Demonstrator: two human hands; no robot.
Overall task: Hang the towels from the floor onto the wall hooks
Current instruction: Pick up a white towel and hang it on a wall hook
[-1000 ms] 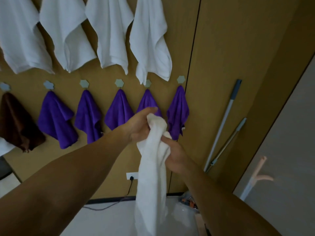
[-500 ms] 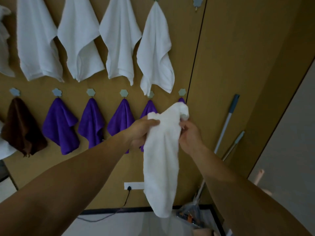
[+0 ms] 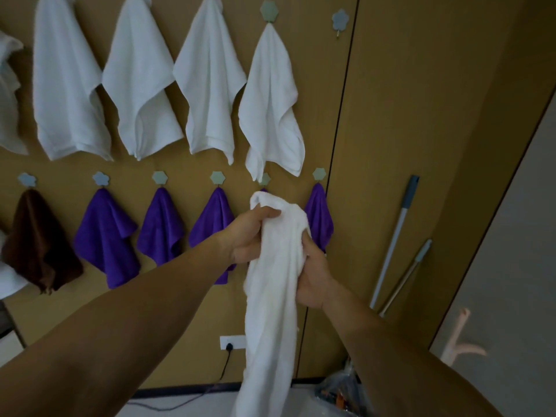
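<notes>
A long white towel (image 3: 270,296) hangs bunched from both my hands in front of the wall. My left hand (image 3: 246,236) grips it near its top end, fingers curled over the cloth. My right hand (image 3: 313,275) grips it a little lower on the right side. An empty flower-shaped hook (image 3: 340,21) sits at the upper right of the panel. Several white towels (image 3: 270,106) hang on the upper row of hooks. Purple cloths (image 3: 105,236) and a brown cloth (image 3: 36,245) hang on the lower row.
Two long-handled tools (image 3: 394,242) lean against the wall at the right. A wall socket (image 3: 233,342) with a black cable sits low on the panel. A plastic bag of items (image 3: 337,389) lies on the floor. A pale coat stand (image 3: 458,341) is at far right.
The view tilted up, showing the top hooks. My right hand slid from the towel's top corner down to its side, and the towel bunched together again between both hands.
</notes>
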